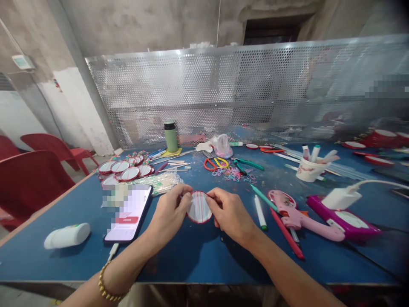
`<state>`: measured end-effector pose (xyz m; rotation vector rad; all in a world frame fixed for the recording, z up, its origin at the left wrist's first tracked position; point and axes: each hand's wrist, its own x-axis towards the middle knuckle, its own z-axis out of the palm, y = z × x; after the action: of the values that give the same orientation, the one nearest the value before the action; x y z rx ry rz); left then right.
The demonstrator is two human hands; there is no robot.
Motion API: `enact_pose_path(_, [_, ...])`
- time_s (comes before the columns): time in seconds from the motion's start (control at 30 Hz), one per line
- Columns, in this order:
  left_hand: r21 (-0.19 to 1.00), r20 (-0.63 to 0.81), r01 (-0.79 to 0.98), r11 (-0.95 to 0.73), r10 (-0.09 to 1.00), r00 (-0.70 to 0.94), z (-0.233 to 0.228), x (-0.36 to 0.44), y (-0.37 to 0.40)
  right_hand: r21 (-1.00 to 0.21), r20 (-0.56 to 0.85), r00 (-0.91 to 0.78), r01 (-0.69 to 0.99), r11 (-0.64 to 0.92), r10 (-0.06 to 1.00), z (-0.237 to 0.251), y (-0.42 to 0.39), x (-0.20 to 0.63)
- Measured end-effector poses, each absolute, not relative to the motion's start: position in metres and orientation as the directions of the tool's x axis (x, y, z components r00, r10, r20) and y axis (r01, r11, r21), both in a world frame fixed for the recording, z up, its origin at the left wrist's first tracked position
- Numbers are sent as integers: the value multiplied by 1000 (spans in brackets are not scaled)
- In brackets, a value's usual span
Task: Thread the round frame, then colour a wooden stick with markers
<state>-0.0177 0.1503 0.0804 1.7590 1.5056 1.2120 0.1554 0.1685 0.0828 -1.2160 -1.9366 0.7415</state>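
1. The blue worktop (198,260) fills most of my view, with a perforated metal screen (223,94) standing along its far edge and red chairs (32,175) off to my left.
2. To my right lie a pink glue gun (300,217) and a purple device (345,219) with a white charger block on it; to my left sits a phone (129,217) with its screen lit, and beyond that a white bottle (67,235) lying on its side.
3. Further back, a stack of finished red-rimmed discs (126,168) rests on the left, a green flask (171,136) stands upright, and scissors (215,163) lie by a scatter of rubber bands (small and tangled).
4. My left hand (169,213) pinches the left rim of the round disc, fingers curled over its upper edge.
5. My right hand (230,215) pinches the right rim, thumb and fingertips pressed on it.
6. The round disc (200,207) sits directly between both hands, held just above the worktop near its middle, its face turned up towards me. Red lines run roughly top to bottom across it. Both hands touch it, neither nearer than the other.
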Motion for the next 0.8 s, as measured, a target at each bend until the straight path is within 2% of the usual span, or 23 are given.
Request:
enact_pose_path(0.17, [915,225,326,-238,971,75,87,-17,152,-736,281,-326,531,421,903,82,169,155])
enact_pose_path(0.33, [989,64,132,-73,995,73,92,-17,150,-701,327,-321,548,456,889,83,168,156])
enact_pose_path(0.57, [994,15,-111,7,980,197,85,-22,152,-658,389,-310,565,498,867,81,170,157])
enact_pose_path(0.8, [965,-84,-231,123,982,172,87,-19,149,-639,419,-314,565,522,852,81,169,157])
